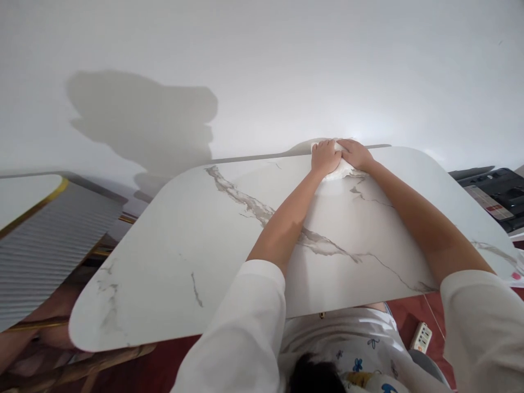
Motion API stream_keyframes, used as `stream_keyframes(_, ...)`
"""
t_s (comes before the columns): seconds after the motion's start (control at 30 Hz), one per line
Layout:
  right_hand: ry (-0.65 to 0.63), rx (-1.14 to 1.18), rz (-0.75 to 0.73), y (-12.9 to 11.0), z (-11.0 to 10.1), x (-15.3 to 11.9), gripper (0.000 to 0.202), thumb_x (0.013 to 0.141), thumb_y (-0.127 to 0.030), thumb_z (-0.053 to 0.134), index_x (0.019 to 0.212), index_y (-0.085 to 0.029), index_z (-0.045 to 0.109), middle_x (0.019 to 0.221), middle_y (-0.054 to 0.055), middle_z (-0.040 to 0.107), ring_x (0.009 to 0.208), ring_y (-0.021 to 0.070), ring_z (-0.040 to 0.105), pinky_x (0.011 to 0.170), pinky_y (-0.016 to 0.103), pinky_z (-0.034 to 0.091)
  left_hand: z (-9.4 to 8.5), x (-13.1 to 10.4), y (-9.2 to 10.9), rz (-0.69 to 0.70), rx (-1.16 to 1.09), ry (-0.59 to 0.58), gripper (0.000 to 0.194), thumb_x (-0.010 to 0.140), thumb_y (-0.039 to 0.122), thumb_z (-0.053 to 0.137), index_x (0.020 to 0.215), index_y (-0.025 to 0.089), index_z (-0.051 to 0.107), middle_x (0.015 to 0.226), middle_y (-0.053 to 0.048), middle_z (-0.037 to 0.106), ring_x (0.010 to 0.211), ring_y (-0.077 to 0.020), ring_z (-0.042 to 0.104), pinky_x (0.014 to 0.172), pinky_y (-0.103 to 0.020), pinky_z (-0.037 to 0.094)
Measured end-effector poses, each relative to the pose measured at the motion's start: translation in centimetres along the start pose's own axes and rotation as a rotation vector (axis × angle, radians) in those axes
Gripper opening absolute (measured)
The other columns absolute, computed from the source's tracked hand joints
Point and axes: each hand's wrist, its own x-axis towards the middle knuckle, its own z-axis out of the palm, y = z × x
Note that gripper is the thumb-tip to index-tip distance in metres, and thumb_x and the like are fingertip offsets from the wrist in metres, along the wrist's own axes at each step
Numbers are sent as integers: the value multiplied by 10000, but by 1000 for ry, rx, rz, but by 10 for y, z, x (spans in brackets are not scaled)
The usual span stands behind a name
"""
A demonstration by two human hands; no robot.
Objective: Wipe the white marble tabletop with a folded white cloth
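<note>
A white tabletop (pixel 164 234) with grey-brown marble veins and rounded corners stretches out before me. At its far edge, by the wall, lies a crumpled white cloth (pixel 340 171); whether it is fabric or paper I cannot tell. My left hand (pixel 326 157) presses down on the cloth's left part, fingers bent over it. Close beside it, my right hand (pixel 357 154) grips the right part, its fingers pointing left toward the left hand. Both arms reach forward across the table, and the hands partly hide the cloth.
A white wall (pixel 262 71) rises behind the table. On the left stands a ribbed grey cabinet (pixel 61 240) with gold trim. A black case (pixel 501 194) lies at the right. Below, a white power strip (pixel 421 337) rests on the red floor (pixel 429 311).
</note>
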Motion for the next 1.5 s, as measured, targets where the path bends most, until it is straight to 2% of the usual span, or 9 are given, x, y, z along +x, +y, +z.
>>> stream_keyframes(0.17, -20, -88, -32, -13, -4, -15, 553, 863, -210, 350, 1368, -69, 528, 1425, 142, 555, 1328, 287, 486, 1129, 446, 367, -4, -16, 5, 30, 27, 11, 455, 918, 195, 340, 1339, 156, 507, 1364, -103, 580, 1310, -248, 459, 1128, -410, 299)
stream_keyframes(0.3, -32, -125, -31, -30, -11, -39, 550, 879, -204, 328, 1386, -83, 502, 1431, 138, 547, 1334, 280, 478, 1123, 453, 373, -10, -41, 11, 47, 46, 4, 445, 927, 203, 338, 1340, 160, 499, 1362, -102, 576, 1306, -246, 453, 1135, -412, 291)
stream_keyframes(0.57, -61, -107, -74, -66, -28, -100, 549, 891, -223, 314, 1389, -73, 491, 1442, 147, 530, 1352, 281, 456, 1149, 463, 344, -29, -110, 33, 43, 42, 0, 428, 936, 210, 355, 1341, 166, 486, 1364, -117, 559, 1300, -272, 448, 1134, -444, 293)
stream_keyframes(0.7, -22, -98, -117, -86, -33, -136, 524, 899, -216, 311, 1382, -127, 494, 1424, 129, 548, 1344, 276, 461, 1133, 478, 360, -43, -148, 45, 58, 52, -23, 411, 933, 197, 363, 1320, 146, 489, 1317, -128, 577, 1275, -276, 465, 1128, -447, 305)
stream_keyframes(0.93, 21, -147, -87, -127, -44, -206, 530, 925, -242, 287, 1403, -91, 461, 1426, 159, 534, 1350, 306, 449, 1134, 511, 363, -59, -211, 59, 120, 55, -77, 504, 908, 198, 379, 1399, 93, 422, 1446, -161, 492, 1372, -292, 394, 1163, -460, 268)
stream_keyframes(1.1, 52, -128, -53, -147, -52, -243, 541, 916, -262, 311, 1431, -168, 445, 1419, 149, 542, 1334, 324, 471, 1103, 553, 397, -67, -243, 68, 145, 38, -134, 551, 886, 236, 393, 1431, 158, 415, 1508, -141, 446, 1418, -295, 353, 1182, -489, 243)
stream_keyframes(1.2, 62, -108, -54, -149, -53, -244, 544, 890, -241, 337, 1417, -188, 463, 1386, 143, 571, 1310, 322, 494, 1087, 558, 410, -67, -244, 71, 154, 45, -141, 554, 875, 231, 401, 1421, 144, 427, 1492, -155, 459, 1404, -306, 368, 1176, -495, 245)
stream_keyframes(1.27, 57, -99, -68, -144, -53, -235, 535, 871, -221, 349, 1383, -169, 495, 1361, 146, 590, 1291, 317, 508, 1085, 538, 415, -65, -235, 70, 160, 57, -132, 537, 872, 222, 408, 1399, 121, 445, 1451, -172, 490, 1371, -316, 399, 1159, -492, 260)
stream_keyframes(1.5, 29, -78, -19, -98, -47, -171, 504, 837, -192, 363, 1289, -109, 568, 1327, 168, 614, 1263, 317, 529, 1091, 501, 407, -43, -165, 61, 164, 55, -63, 393, 909, 197, 379, 1276, 155, 512, 1300, -132, 583, 1242, -278, 480, 1085, -432, 320)
